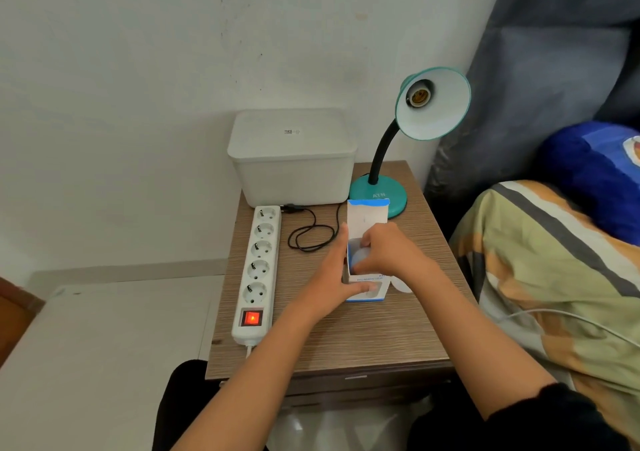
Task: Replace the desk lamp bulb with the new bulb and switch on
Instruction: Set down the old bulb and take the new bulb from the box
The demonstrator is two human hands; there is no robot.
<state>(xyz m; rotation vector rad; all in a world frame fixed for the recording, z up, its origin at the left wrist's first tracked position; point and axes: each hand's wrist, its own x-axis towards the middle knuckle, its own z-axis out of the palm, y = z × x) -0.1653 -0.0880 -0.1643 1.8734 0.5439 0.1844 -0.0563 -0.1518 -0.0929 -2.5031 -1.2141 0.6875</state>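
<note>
A teal desk lamp (433, 104) stands at the back right of the wooden bedside table (346, 340); its socket (419, 97) holds no bulb. Its black cord (311, 232) lies coiled and its plug rests unplugged beside the strip. A white and blue bulb box (367, 215) stands open at the table's middle. My left hand (332, 277) grips the box's left side. My right hand (391, 253) has its fingers inside the box opening, closed on a white bulb (360, 255). Another white rounded object (401, 286) peeks out under my right wrist.
A white power strip (258, 270) with a lit red switch (251, 318) lies along the table's left edge. A white lidded plastic box (292, 156) sits at the back. A bed with a patterned blanket (554, 277) is to the right, a white surface (104, 346) to the left.
</note>
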